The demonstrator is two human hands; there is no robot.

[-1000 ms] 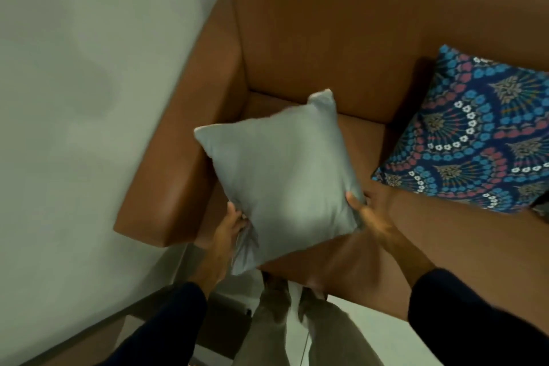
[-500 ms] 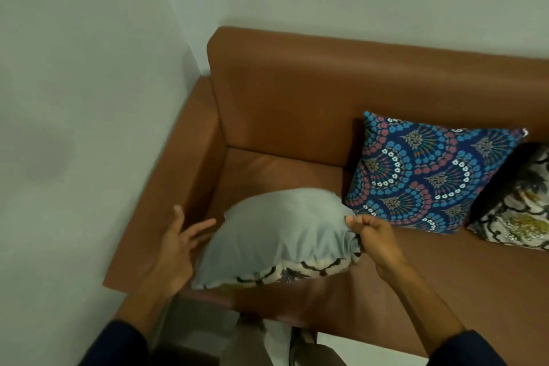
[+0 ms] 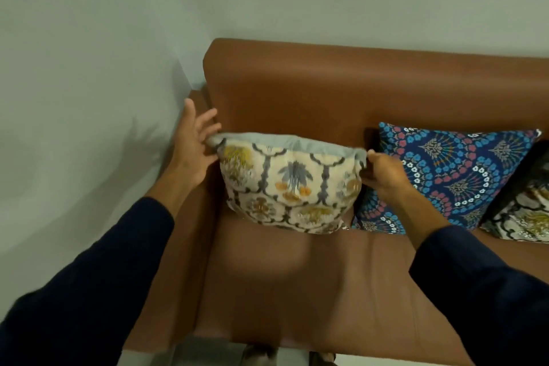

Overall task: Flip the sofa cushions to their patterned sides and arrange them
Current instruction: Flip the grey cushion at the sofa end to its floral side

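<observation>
A cream cushion (image 3: 289, 187) with a grey, blue and orange floral pattern stands against the brown sofa's (image 3: 312, 276) backrest at the left end, patterned side facing me, its plain grey side showing along the top edge. My right hand (image 3: 383, 171) pinches its upper right corner. My left hand (image 3: 194, 144) has spread fingers beside its upper left corner, touching the edge. Right of it leans a blue patterned cushion (image 3: 451, 181), and at the far right edge a cream and black patterned cushion (image 3: 523, 217).
A pale wall (image 3: 89, 98) runs close along the left armrest (image 3: 190, 247) and behind the backrest. My feet show on the floor below the seat's front edge.
The cushion has been turned from plain grey side up to patterned side facing me and moved back against the backrest. My left hand let go and opened; my view rose.
</observation>
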